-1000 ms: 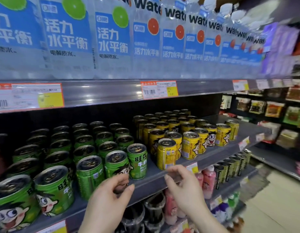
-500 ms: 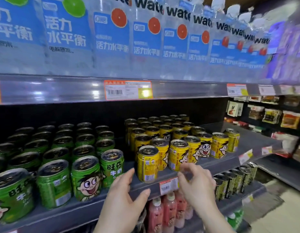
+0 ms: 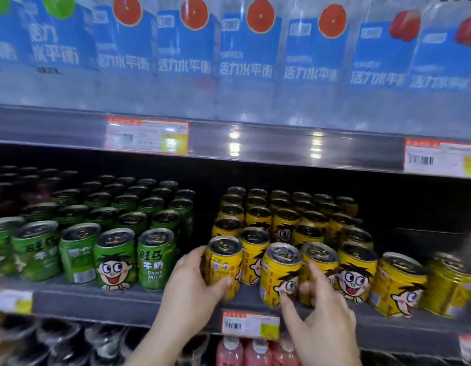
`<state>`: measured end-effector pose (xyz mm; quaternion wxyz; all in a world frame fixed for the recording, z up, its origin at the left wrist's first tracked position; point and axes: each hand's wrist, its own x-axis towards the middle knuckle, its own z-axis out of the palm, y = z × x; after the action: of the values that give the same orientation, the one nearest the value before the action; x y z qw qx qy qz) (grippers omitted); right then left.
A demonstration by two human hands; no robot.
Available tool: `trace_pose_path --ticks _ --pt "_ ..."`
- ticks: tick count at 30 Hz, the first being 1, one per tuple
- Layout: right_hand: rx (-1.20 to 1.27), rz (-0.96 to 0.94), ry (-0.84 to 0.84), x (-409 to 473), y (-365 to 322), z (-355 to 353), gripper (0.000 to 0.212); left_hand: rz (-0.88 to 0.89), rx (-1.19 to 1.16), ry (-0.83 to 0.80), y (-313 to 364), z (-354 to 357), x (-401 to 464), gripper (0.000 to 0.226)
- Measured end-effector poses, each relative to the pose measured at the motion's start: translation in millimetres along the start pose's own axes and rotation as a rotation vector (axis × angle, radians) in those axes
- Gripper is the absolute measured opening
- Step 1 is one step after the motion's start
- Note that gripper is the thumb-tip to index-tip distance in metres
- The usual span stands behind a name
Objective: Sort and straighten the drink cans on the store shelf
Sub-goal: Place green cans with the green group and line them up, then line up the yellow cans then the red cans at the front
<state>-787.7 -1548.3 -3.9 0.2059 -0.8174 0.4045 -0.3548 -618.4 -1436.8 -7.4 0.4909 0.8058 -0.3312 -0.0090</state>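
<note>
The left hand [image 3: 192,289] has its grip curled round the leftmost front yellow can [image 3: 224,265], thumb over the can's lower front and fingers behind its left side, while the can stands upright at the front edge of the shelf [image 3: 128,299]. The right hand [image 3: 321,320] pinches the next yellow can [image 3: 279,273] just beside it, with the forefinger and thumb on its lower right side. The green cans [image 3: 115,257] stand in rows to the left, a dark gap apart from the yellow ones.
</note>
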Motion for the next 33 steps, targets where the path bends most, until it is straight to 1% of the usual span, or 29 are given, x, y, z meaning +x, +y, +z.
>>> trace_pose_path --ticks 2,4,5,7,9,12,13,16,19,22,24,26,27,29,31,33 --pt "0.091 -0.06 0.056 -1.0 -0.9 -2.3 0.073 -0.009 0.009 0.024 5.8 1.2 -0.8 0.075" --pt "0.156 -0.16 0.14 -3.9 -3.5 -4.3 0.057 -0.012 0.03 0.026 8.0 0.2 -0.3 0.077" --pt "0.163 -0.196 0.155 -5.1 -5.5 -5.2 0.049 -0.007 0.035 0.028 8.8 -1.1 -0.8 0.082" --pt "0.149 -0.221 0.15 -4.1 -8.6 -7.1 0.035 0.033 0.017 0.064 11.3 -4.8 -1.7 0.089" --pt "0.108 -0.238 0.153 1.2 -8.0 -10.8 0.028 0.096 -0.008 0.093 17.3 -9.9 -3.0 0.086" --pt "0.028 -0.361 0.179 22.7 -13.8 -24.9 0.023 0.155 -0.066 0.084 21.9 -13.0 -6.3 0.079" --pt "0.014 -0.389 0.142 35.6 -21.1 -31.7 0.024 0.156 -0.088 0.086 21.3 -12.7 -8.0 0.074" --pt "-0.085 -0.485 -0.056 83.9 -41.9 -43.3 0.035 0.174 -0.147 0.11 19.1 -7.6 -14.8 0.061" --pt "-0.214 -0.589 -0.274 119.6 -53.6 -42.3 0.046 0.188 -0.199 0.07 18.1 0.7 -23.4 0.058" --pt "-0.392 -0.566 -0.481 138.2 -65.7 -36.3 0.06 0.17 -0.222 0.047 14.0 5.5 -25.2 0.057" --pt "-0.482 -0.507 -0.606 144.0 -75.4 -29.1 0.073 0.173 -0.202 0.099 11.0 5.8 -21.8 0.059" --pt "-0.569 -0.449 -0.707 145.3 -83.6 -20.1 0.08 0.168 -0.16 0.16 7.7 4.6 -15.2 0.069" --pt "-0.612 -0.439 -0.734 145.2 -85.7 -15.7 0.078 0.151 -0.138 0.168 5.9 4.0 -11.2 0.075" --pt "-0.658 -0.445 -0.726 144.6 -88.1 -9.5 0.069 0.094 -0.105 0.123 2.3 3.7 -3.4 0.087" --pt "-0.654 -0.435 -0.679 146.2 -87.2 -5.5 0.064 0.049 -0.09 0.048 -1.8 4.4 4.2 0.091" --pt "-0.653 -0.415 -0.622 148.7 -83.9 -1.9 0.06 0.039 -0.09 0.006 -5.4 5.6 8.8 0.089"
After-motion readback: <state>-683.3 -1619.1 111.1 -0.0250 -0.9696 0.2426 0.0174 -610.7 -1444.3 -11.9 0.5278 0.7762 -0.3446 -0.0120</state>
